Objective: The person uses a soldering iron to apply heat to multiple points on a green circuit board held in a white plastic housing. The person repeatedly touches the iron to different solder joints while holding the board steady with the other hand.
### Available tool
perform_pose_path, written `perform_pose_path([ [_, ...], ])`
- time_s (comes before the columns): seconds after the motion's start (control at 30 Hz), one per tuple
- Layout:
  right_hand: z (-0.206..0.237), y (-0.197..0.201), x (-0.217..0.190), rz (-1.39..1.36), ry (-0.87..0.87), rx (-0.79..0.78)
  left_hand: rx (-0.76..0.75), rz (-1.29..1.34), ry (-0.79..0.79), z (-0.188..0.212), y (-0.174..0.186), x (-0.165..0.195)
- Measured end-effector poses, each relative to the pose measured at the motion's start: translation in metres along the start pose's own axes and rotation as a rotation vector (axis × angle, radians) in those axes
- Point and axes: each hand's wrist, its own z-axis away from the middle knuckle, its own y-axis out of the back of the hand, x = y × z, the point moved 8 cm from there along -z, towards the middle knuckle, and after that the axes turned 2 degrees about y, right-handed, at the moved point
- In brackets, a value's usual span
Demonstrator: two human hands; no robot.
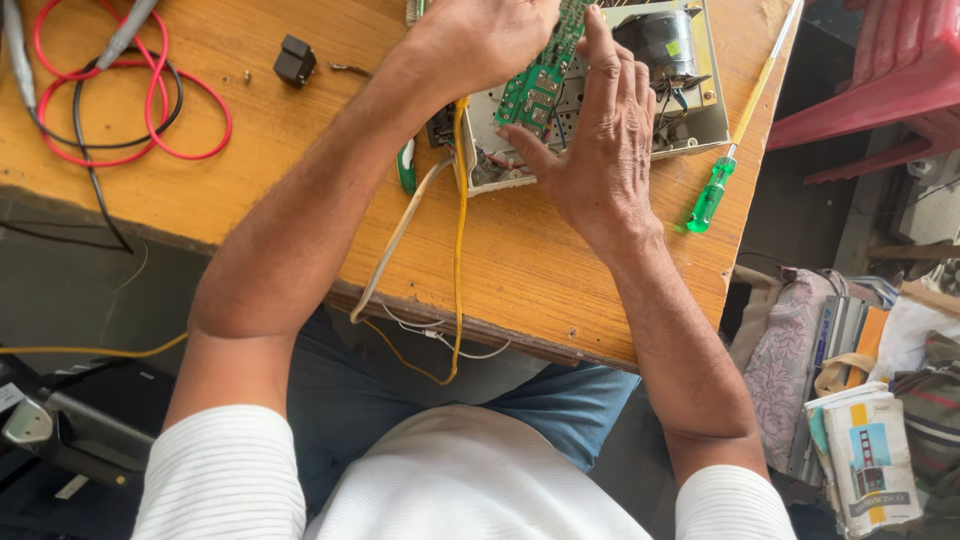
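Head view, looking straight down at a wooden surface (250, 190) and the person's two bare forearms.

Left hand (485, 40), top centre of frame: fingers curled together around the upper part of a green circuit board (535, 90); the fingertips are hidden behind the knuckles and cut by the top edge. The board stands tilted, lifted partly out of an open pale metal chassis (600, 150).

Right hand (600, 140), just right of centre: fingers extended and close together, palm down over the chassis. The index finger lies along the right edge of the circuit board; the thumb is spread left, its tip touching the board's lower edge. Open, not clamped on anything.

Chassis sits at top centre, near the surface's far right corner. A dark round component (655, 40) sits in its upper right part, with loose wiring beside it.

Yellow and white cables (455, 250) leave the chassis's left side, run down over the front edge and hang above the person's lap.

Screwdriver with green handle (712, 192) and yellow shaft lies diagonally just right of the chassis, untouched.

Upper left: red and black test leads (130, 100) in loops. Small black block (295, 60) right of them, well apart from both hands.

Lower right, off the surface: bags and a folded newspaper (870, 460).
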Motion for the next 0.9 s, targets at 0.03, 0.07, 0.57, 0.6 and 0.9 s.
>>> perform_pose_path([
  [0.03, -0.001, -0.001, 0.000, 0.007, -0.004, 0.001, 0.018, -0.014, -0.015, 0.003, 0.000, -0.001],
  [0.07, -0.002, -0.003, 0.002, 0.006, -0.027, -0.005, 0.001, 0.021, 0.009, 0.005, -0.003, -0.005],
  [0.57, -0.013, -0.041, 0.012, 0.135, -0.065, -0.037, 0.087, 0.363, 0.091, 0.031, -0.007, -0.030],
  [0.6, -0.014, -0.042, 0.012, 0.140, -0.060, -0.038, 0.092, 0.368, 0.088, 0.031, -0.007, -0.030],
  [0.9, -0.017, -0.043, 0.019, -0.163, -0.297, -0.161, 0.168, 0.511, 0.081, 0.022, 0.000, -0.033],
])
